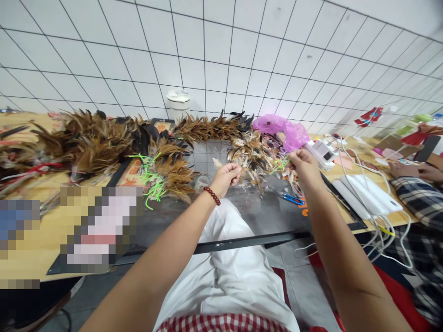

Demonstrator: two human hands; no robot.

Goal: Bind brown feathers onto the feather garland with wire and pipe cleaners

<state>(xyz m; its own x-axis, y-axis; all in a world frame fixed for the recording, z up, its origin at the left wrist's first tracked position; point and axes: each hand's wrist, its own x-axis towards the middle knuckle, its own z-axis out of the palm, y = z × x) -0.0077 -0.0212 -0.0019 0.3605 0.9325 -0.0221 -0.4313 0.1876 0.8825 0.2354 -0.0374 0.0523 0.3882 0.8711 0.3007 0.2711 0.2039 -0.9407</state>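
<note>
My left hand [226, 179], with a red bead bracelet [212, 196] on its wrist, is closed in a pinch over the dark board [166, 226]. A small pale feather [217, 163] sticks out beside its fingers. My right hand [306, 168] is also pinched, at the edge of the bright green ties [279, 164]; what its fingertips hold is too small to make out. Between the hands lies a loose pile of mottled feathers [254, 159]. Blue thread snips [292, 198] rest below my right hand.
Brown feather bundles [100, 143] fill the left side, one bundle [173, 177] beside green ties. At the back stand a white lidded cup [178, 102] and a pink plastic bag [282, 129]. White power strips [367, 196] with cables lie right, near another person's plaid sleeve [417, 196].
</note>
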